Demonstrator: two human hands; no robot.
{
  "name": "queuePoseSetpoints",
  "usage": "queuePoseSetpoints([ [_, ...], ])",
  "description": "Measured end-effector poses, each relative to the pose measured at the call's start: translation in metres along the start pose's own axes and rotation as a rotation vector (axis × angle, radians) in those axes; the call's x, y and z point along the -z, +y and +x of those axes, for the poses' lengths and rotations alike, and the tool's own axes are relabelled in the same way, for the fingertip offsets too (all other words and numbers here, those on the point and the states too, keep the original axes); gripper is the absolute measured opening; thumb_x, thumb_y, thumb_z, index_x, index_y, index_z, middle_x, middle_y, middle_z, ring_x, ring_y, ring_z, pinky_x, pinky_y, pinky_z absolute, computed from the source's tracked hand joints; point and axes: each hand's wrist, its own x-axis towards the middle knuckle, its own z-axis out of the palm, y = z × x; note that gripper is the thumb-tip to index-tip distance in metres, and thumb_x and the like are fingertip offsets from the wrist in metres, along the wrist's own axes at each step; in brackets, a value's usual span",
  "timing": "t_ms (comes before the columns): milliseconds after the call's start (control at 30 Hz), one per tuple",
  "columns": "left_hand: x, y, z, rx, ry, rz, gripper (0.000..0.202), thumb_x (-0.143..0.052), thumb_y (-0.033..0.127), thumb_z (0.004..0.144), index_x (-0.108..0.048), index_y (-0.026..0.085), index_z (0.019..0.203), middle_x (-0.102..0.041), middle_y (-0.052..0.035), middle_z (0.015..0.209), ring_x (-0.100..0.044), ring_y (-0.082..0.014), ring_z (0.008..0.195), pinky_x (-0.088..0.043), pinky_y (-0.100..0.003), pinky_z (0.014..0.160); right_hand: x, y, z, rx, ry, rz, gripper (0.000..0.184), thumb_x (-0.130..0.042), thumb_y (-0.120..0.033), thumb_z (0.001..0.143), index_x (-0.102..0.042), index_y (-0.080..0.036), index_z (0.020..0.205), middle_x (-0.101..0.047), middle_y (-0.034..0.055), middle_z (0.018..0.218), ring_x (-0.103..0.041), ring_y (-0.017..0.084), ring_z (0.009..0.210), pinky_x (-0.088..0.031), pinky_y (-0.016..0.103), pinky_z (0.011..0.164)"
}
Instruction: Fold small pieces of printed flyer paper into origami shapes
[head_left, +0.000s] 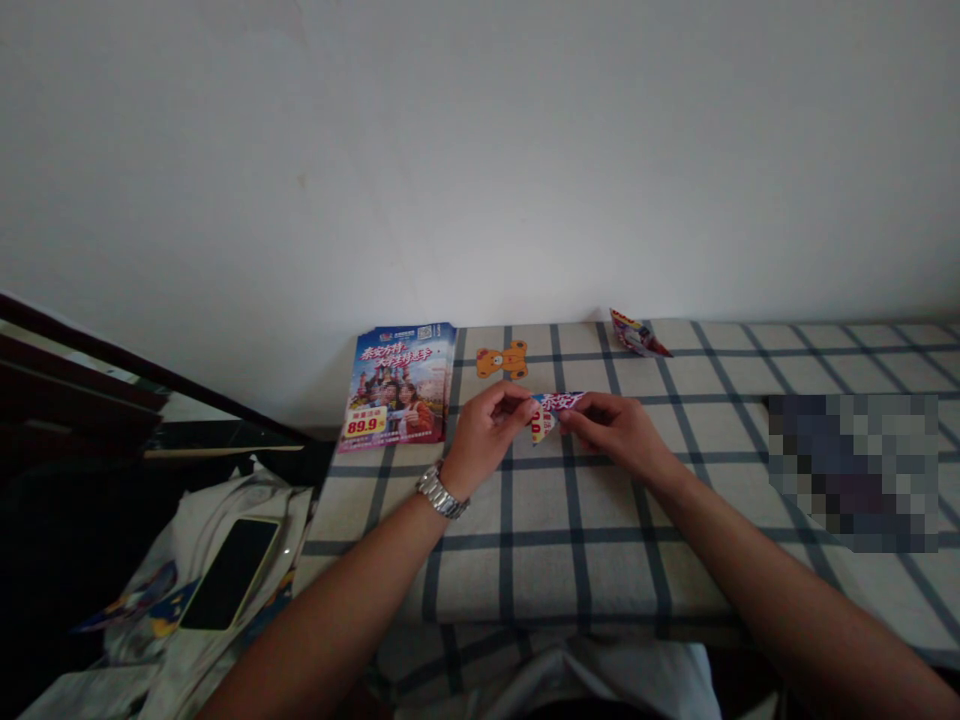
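Observation:
Both my hands meet over the checked tablecloth [570,540] and pinch a small folded paper flyer [553,408] between them. My left hand [486,430], with a metal watch [441,492] on its wrist, grips the paper's left end with curled fingers. The paper's right end is held by my right hand [613,432], its fingers closed on it. The folded piece is pink, white and blue with printed letters, and it sits just above the cloth.
A stack of colourful flyers [397,385] lies at the table's left edge. An orange bear-shaped cutout [502,360] and a folded paper shape [636,334] rest near the wall. A dark phone [231,572] lies on cloth to the left. A blurred patch [855,470] covers the right.

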Motion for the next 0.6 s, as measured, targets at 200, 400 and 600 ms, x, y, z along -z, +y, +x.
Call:
queuePoseSetpoints([
  [200, -0.0001, -0.0012, -0.0005, -0.004, 0.003, 0.009, 0.024, -0.072, 0.043, 0.093, -0.071, 0.019, 0.094, -0.072, -0.0026, 0.086, -0.067, -0.0141, 0.075, -0.055, -0.024, 0.069, -0.0011, -0.0001, 0.0007, 0.002, 0.001, -0.007, 0.036, -0.072, -0.052, 0.089, -0.072, -0.017, 0.081, -0.060, -0.0010, 0.063, -0.047, 0.011, 0.055, -0.032, 0.027, 0.050],
  [400, -0.0005, -0.0018, -0.0009, 0.012, -0.007, -0.012, 0.025, -0.073, 0.043, 0.093, -0.071, 0.019, 0.094, -0.073, -0.0027, 0.085, -0.067, -0.0137, 0.074, -0.055, -0.024, 0.068, 0.0008, 0.0057, 0.0009, 0.017, -0.037, -0.039, 0.037, -0.067, -0.052, 0.093, -0.074, -0.017, 0.083, -0.057, -0.0016, 0.062, -0.045, 0.011, 0.055, -0.031, 0.027, 0.051],
  [600, -0.0011, 0.0007, -0.0012, 0.037, -0.015, -0.029, 0.025, -0.073, 0.043, 0.093, -0.071, 0.018, 0.094, -0.074, -0.0030, 0.087, -0.069, -0.0139, 0.075, -0.056, -0.024, 0.069, 0.0008, 0.0044, 0.0015, 0.008, -0.041, -0.030, 0.039, -0.066, -0.054, 0.093, -0.073, -0.017, 0.084, -0.057, -0.0018, 0.062, -0.046, 0.011, 0.054, -0.032, 0.026, 0.051],
])
